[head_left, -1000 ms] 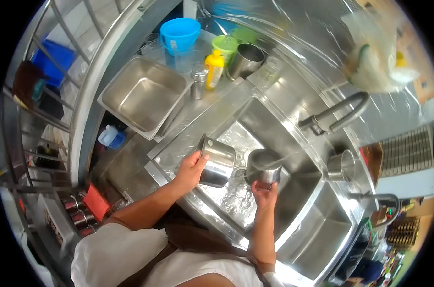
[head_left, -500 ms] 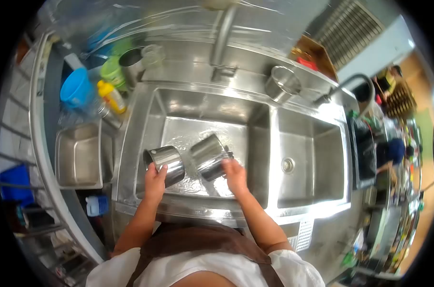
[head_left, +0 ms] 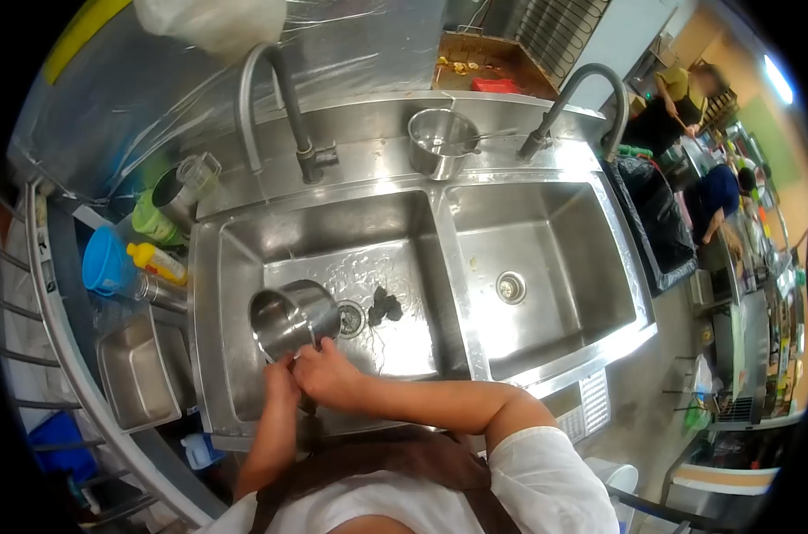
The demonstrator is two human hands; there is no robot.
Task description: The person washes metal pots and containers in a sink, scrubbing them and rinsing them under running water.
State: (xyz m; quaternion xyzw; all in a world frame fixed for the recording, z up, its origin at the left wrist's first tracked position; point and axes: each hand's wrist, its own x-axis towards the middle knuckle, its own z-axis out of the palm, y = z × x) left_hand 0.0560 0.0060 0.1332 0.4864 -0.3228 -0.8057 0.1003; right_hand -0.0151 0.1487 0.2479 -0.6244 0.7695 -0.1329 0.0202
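Observation:
A shiny steel pot (head_left: 301, 311) is tilted over the left sink basin (head_left: 359, 214), its opening facing left. My left hand (head_left: 281, 384) is closed at the pot's near edge, and my right hand (head_left: 325, 369) is closed right beside it, fingers at the same edge. A second metal rim shows at the pot's mouth, but I cannot make out whether another vessel sits inside. A dark wet clump (head_left: 384, 305) lies on the basin floor, just right of the drain (head_left: 351, 319).
Two faucets (head_left: 310, 160) rise behind the basins. A steel pot (head_left: 439, 142) stands on the back ledge. Left are a blue tub (head_left: 107, 260), a yellow bottle (head_left: 157, 263) and a steel pan (head_left: 141, 374). Two people (head_left: 715, 200) are at the far right.
The view has shifted right. My right hand has crossed left to join my left hand. The two pots, apart before, no longer show separately. A dark clump now shows in the basin.

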